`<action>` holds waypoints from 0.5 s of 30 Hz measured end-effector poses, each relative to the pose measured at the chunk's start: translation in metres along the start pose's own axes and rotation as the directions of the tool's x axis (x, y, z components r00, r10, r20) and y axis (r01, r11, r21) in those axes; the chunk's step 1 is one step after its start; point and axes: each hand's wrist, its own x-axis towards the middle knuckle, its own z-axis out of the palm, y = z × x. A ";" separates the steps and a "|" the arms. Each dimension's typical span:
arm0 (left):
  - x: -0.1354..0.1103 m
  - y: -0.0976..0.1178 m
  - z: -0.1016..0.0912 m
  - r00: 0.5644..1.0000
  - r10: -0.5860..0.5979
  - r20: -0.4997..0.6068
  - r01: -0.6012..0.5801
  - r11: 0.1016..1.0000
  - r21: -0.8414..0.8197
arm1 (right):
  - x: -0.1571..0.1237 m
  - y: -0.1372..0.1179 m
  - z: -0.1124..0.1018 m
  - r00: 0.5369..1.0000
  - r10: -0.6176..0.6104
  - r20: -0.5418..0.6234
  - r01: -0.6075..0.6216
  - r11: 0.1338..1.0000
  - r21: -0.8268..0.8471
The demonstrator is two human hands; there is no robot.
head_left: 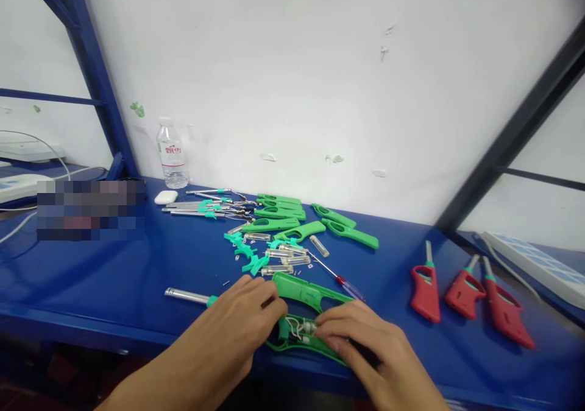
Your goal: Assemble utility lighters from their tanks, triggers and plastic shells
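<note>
Curled the left hand (249, 313), nearly closed, over an open green shell (324, 347) with white wires (293, 326) inside, at the near edge of the blue table (137, 277); could not tell its hold. Bent the right hand (372, 338), partly closed, by the shell's pale fitting (309, 326), with unclear hold. Saw water (174, 177) in the bottle (171, 143).

Toward seven o'clock, the left hand (249, 307) hides where the metal tube (187, 295) meets the open green shell (320, 346); at five, the right hand (365, 335) covers that shell's handle end. The left forearm (164, 371) runs off the bottom edge. At nine, a patch (91, 210) is pixelated beyond recognition. Just past three, the right edge cuts a white device (539, 265). Between seven and eight, a fragment (226, 284) is too tiny to identify.
</note>
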 end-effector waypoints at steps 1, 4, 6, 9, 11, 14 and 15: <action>0.001 0.001 -0.001 1.000 -0.002 0.007 0.002 1.000 0.016 | 0.000 0.000 0.000 1.000 0.001 0.001 -0.001 1.000 0.003; 0.003 0.006 -0.003 0.999 -0.008 0.038 0.005 0.997 0.072 | 0.000 -0.001 0.000 1.000 0.002 -0.001 -0.002 1.000 0.011; 0.004 0.008 -0.003 0.999 0.008 0.040 -0.012 0.994 0.104 | 0.001 -0.001 0.000 1.000 0.000 -0.002 0.000 1.000 0.012; 0.004 0.008 -0.001 0.999 0.036 -0.012 -0.034 0.987 0.155 | 0.001 -0.001 0.000 1.000 -0.006 -0.001 0.006 1.000 0.009; 0.004 0.008 0.000 0.999 0.044 -0.028 -0.038 0.984 0.177 | 0.001 -0.001 -0.001 1.000 -0.008 0.002 0.008 1.000 0.007; 0.005 0.010 -0.004 0.999 0.037 0.024 -0.041 0.981 0.188 | 0.001 -0.001 0.000 1.000 -0.004 0.007 0.004 1.000 0.005; 0.006 0.011 -0.005 0.999 0.029 0.041 -0.037 0.980 0.196 | 0.001 -0.001 0.000 1.000 -0.006 0.006 0.006 1.000 0.006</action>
